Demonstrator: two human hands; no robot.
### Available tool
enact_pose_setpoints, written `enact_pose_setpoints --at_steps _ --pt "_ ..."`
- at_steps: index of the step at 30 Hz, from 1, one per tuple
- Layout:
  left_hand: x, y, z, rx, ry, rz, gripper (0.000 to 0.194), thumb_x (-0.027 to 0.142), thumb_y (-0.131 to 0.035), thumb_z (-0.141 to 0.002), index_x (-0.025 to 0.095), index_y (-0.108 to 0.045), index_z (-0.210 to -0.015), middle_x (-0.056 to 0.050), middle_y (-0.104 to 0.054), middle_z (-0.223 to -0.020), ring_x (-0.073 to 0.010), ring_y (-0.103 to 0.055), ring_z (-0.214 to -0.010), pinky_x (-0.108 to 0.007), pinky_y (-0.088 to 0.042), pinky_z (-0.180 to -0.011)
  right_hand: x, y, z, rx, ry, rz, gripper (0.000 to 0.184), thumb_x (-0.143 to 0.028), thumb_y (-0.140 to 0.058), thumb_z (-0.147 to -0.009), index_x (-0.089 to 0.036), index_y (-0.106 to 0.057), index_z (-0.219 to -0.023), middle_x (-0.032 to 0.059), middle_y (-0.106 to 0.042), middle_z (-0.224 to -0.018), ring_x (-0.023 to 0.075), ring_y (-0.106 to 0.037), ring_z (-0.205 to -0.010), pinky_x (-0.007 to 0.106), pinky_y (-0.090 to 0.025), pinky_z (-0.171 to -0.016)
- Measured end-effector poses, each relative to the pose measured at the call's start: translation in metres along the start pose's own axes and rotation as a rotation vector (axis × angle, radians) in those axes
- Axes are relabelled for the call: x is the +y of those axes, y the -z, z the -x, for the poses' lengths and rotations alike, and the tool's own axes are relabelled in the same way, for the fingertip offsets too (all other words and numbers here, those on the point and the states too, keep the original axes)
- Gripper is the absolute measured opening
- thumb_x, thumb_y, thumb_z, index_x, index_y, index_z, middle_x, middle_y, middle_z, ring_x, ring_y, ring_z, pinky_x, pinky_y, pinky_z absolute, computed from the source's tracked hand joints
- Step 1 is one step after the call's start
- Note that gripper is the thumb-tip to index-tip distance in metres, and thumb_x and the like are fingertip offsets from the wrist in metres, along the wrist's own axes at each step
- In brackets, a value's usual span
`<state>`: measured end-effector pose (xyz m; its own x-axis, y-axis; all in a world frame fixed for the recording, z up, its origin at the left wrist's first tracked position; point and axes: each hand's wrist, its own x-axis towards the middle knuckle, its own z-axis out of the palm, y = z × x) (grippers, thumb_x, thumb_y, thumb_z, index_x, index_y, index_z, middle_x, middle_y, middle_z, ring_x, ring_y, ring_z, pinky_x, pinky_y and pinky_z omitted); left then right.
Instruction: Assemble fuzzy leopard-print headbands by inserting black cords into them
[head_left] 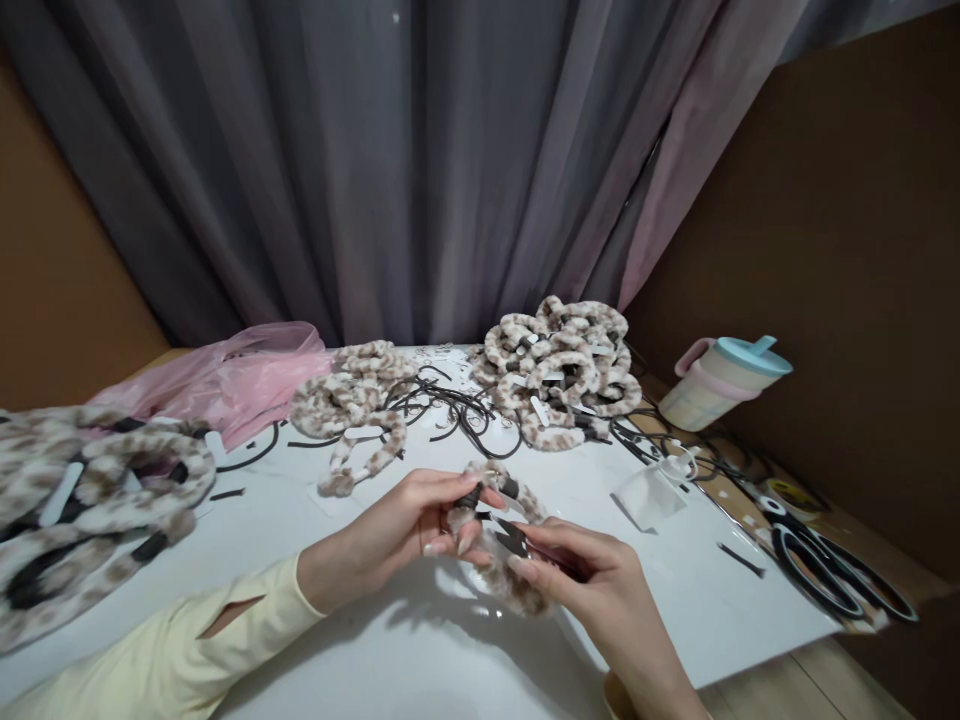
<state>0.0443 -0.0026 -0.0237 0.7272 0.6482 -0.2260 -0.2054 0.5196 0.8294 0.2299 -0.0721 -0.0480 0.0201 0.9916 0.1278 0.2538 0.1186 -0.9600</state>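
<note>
My left hand (441, 515) pinches a furry spotted loop (525, 597), white with brown patches, at a black band on it. In my right hand (581, 565) is a pair of small snips (511, 537) with dark blades. Their tips point left and lie close to the black band and the left fingertips; I cannot tell whether they touch it. The loop hangs above the white table (420, 640), partly behind both hands. Most of the snips' handle is hidden by the right fingers.
Piles of similar furry loops lie at left (150, 490), centre and back right (570, 370). Loose black cords (465, 405) are scattered between. A pink plastic bag (255, 375), a small white bottle (652, 490), a lidded cup (724, 385) and large scissors (817, 570) stand or lie around.
</note>
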Motion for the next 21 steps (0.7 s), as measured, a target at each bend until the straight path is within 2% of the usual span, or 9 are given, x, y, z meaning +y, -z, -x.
enact_pose_setpoints --at_steps 8,12,14,17,19,21 --pt "0.0009 -0.0023 0.0007 -0.023 -0.003 -0.028 0.029 0.034 -0.052 -0.085 0.010 -0.067 -0.090 0.004 -0.047 -0.046 -0.0022 -0.025 -0.037 -0.032 -0.050 -0.071 0.0032 0.0004 -0.0013 -0.020 0.012 -0.007 0.020 -0.037 -0.071 -0.069 -0.021 -0.075 -0.080 0.0045 -0.069 -0.074 0.0157 -0.058 -0.062 0.024 -0.047 -0.054" --pt "0.0026 -0.0041 0.0015 -0.007 -0.009 -0.076 0.029 0.034 -0.052 -0.084 0.010 -0.067 -0.088 0.003 -0.049 -0.046 -0.0022 -0.026 -0.037 -0.028 -0.048 -0.064 0.0062 0.0007 -0.0017 -0.016 0.013 -0.018 0.019 -0.036 -0.072 -0.068 -0.021 -0.075 -0.080 0.0041 -0.069 -0.073 0.0147 -0.057 -0.060 0.023 -0.047 -0.053" --pt "0.0035 -0.0051 0.0022 0.003 -0.010 -0.095 0.030 0.035 -0.053 -0.084 0.009 -0.067 -0.088 0.002 -0.050 -0.047 -0.0030 -0.029 -0.037 -0.023 -0.044 -0.056 0.0059 0.0005 -0.0018 -0.018 0.016 -0.021 0.018 -0.035 -0.072 -0.068 -0.021 -0.075 -0.079 0.0038 -0.069 -0.072 0.0139 -0.057 -0.060 0.022 -0.046 -0.053" --pt "0.0039 -0.0061 0.0028 0.016 -0.012 -0.122 0.031 0.037 -0.054 -0.083 0.009 -0.067 -0.088 0.001 -0.050 -0.046 -0.0060 -0.041 -0.040 -0.017 -0.030 -0.043 0.0048 -0.0003 -0.0025 -0.016 0.015 -0.029 0.017 -0.034 -0.073 -0.067 -0.021 -0.075 -0.076 0.0031 -0.068 -0.070 0.0123 -0.055 -0.057 0.020 -0.044 -0.051" --pt "0.0035 -0.0061 0.0025 0.018 -0.017 -0.133 0.032 0.037 -0.054 -0.083 0.008 -0.067 -0.088 0.000 -0.050 -0.046 -0.0065 -0.043 -0.041 -0.017 -0.022 -0.040 0.0047 -0.0008 -0.0032 -0.013 -0.001 -0.040 0.017 -0.034 -0.073 -0.066 -0.021 -0.075 -0.076 0.0027 -0.068 -0.069 0.0114 -0.053 -0.056 0.020 -0.043 -0.050" --pt "0.0030 -0.0057 0.0019 0.014 -0.023 -0.136 0.032 0.037 -0.053 -0.083 0.008 -0.067 -0.089 0.000 -0.052 -0.047 -0.0053 -0.041 -0.040 -0.017 -0.020 -0.040 0.0053 -0.0012 -0.0037 -0.018 -0.019 -0.053 0.017 -0.034 -0.073 -0.066 -0.021 -0.075 -0.076 0.0023 -0.068 -0.068 0.0107 -0.052 -0.055 0.019 -0.042 -0.049"
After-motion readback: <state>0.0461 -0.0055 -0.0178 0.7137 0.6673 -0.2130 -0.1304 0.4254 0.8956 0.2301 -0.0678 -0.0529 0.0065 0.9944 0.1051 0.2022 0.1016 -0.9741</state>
